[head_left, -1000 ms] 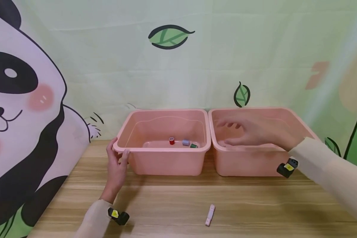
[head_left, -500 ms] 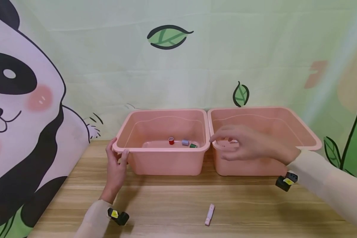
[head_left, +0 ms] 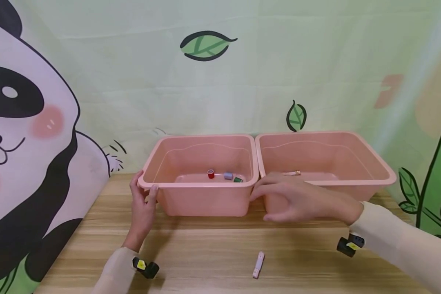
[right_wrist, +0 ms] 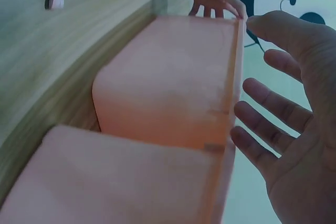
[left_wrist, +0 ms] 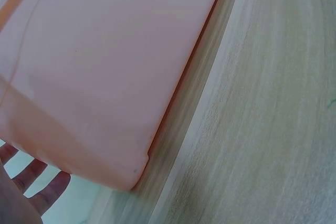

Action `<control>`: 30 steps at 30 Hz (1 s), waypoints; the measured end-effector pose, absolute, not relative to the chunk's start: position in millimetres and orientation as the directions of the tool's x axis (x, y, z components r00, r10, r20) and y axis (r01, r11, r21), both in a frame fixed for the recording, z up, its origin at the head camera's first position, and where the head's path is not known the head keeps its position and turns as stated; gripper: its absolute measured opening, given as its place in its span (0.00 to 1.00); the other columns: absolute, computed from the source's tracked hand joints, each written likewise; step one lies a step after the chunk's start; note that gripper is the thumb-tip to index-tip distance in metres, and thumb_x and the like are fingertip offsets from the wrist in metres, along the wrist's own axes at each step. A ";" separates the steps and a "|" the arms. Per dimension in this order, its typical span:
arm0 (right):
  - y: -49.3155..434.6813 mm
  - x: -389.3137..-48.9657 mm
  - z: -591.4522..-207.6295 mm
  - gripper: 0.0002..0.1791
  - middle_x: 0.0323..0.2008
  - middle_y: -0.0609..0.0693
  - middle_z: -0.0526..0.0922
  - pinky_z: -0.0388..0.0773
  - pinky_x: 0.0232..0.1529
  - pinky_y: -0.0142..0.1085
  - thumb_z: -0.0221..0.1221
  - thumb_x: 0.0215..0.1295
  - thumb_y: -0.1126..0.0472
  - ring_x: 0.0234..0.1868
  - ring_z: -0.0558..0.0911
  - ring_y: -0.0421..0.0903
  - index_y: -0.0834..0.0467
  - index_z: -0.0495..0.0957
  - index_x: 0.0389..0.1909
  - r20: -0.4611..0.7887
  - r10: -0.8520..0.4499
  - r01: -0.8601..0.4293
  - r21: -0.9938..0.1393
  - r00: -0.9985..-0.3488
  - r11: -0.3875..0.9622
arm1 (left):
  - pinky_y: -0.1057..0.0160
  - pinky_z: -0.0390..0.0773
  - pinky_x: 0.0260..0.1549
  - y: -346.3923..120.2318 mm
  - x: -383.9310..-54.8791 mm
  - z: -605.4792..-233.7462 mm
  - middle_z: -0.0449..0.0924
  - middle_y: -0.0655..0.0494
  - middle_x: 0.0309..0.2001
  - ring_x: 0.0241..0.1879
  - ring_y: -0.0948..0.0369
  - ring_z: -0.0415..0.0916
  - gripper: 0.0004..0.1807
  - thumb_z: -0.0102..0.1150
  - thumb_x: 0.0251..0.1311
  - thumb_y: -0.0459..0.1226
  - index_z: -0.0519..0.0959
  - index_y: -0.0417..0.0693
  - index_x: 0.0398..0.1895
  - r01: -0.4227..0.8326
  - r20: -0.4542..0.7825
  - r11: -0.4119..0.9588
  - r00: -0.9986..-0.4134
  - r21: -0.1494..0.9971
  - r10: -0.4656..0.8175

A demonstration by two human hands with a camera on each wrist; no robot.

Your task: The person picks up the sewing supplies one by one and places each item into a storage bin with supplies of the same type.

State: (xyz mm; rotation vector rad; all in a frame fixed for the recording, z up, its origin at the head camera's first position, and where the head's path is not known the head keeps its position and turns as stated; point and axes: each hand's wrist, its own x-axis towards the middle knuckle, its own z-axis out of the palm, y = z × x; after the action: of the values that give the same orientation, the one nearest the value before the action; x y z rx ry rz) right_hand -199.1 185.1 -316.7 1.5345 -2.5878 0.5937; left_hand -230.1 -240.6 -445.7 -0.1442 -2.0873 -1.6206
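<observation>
My left hand (head_left: pixel 143 216) grips the left corner of the left pink plastic bin (head_left: pixel 206 201), thumb on the front rim and fingers along the outer side. Inside that bin lie a small red spool-like cylinder (head_left: pixel 211 174), a lavender one (head_left: pixel 228 175) and a green one (head_left: pixel 237 179). Nothing shows in my right hand (head_left: pixel 301 199), whose fingers are spread and loosely bent. It hovers before the right pink bin (head_left: pixel 353 182), near the bins' adjoining corners; whether it touches either rim I cannot tell. A narrow pale item (head_left: pixel 292 173) lies in the right bin.
On the wooden table (head_left: pixel 191 253), in front of the bins, lies a slim pink-and-white item (head_left: pixel 259 264). Both bins stand side by side against a green cloth backdrop (head_left: pixel 264 61) printed with a panda and leaves.
My right hand has come out of the right bin and moved down and toward me, to the bins' adjoining corners. The pale item in that bin is now in sight. My left hand stays put.
</observation>
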 end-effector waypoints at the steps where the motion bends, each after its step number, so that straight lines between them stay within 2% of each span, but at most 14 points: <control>1: 183.4 -198.4 -318.5 0.22 0.58 0.38 0.78 0.73 0.64 0.45 0.71 0.63 0.50 0.62 0.74 0.42 0.40 0.81 0.58 0.260 -0.835 -0.865 -0.284 -0.485 0.414 | 0.72 0.79 0.41 -241.0 -230.4 -446.0 0.67 0.47 0.72 0.53 0.57 0.72 0.33 0.50 0.79 0.40 0.50 0.60 0.80 0.370 0.437 0.290 -0.874 0.883 -0.213; 10: 176.7 -192.1 -331.8 0.23 0.58 0.33 0.77 0.75 0.63 0.42 0.71 0.64 0.49 0.60 0.73 0.36 0.39 0.79 0.59 0.165 -0.851 -0.829 -0.379 -0.498 0.411 | 0.72 0.78 0.42 -241.5 -229.2 -446.0 0.65 0.49 0.73 0.54 0.57 0.71 0.34 0.50 0.79 0.41 0.49 0.61 0.80 0.355 0.420 0.286 -0.883 0.890 -0.209; 15: 175.5 -194.1 -339.8 0.23 0.58 0.34 0.77 0.75 0.62 0.42 0.70 0.64 0.49 0.59 0.74 0.37 0.39 0.79 0.60 0.169 -0.856 -0.824 -0.409 -0.489 0.391 | 0.73 0.78 0.43 -241.6 -229.6 -445.4 0.62 0.49 0.75 0.56 0.57 0.69 0.35 0.50 0.79 0.42 0.47 0.62 0.81 0.354 0.416 0.290 -0.888 0.889 -0.195; 20: 172.5 -195.4 -348.8 0.22 0.59 0.35 0.76 0.74 0.63 0.42 0.68 0.67 0.47 0.59 0.74 0.38 0.39 0.78 0.61 0.121 -0.863 -0.801 -0.453 -0.491 0.392 | 0.73 0.78 0.43 -241.9 -230.2 -445.6 0.63 0.50 0.75 0.56 0.56 0.70 0.35 0.50 0.79 0.43 0.47 0.63 0.81 0.349 0.413 0.293 -0.890 0.890 -0.194; 30: 165.4 -196.2 -370.5 0.25 0.62 0.39 0.73 0.73 0.64 0.46 0.69 0.64 0.44 0.61 0.72 0.41 0.37 0.77 0.62 0.039 -0.874 -0.779 -0.472 -0.485 0.412 | 0.73 0.79 0.44 -244.0 -231.6 -447.3 0.63 0.54 0.75 0.57 0.55 0.71 0.34 0.50 0.79 0.45 0.48 0.67 0.80 0.339 0.408 0.308 -0.891 0.889 -0.200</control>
State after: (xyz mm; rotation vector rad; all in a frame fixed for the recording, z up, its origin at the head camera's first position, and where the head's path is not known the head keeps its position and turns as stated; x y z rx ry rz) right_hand -196.2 165.4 -370.5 1.6747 -2.8133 0.7412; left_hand -231.6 -244.0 -447.3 -0.1233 -2.1341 -1.6142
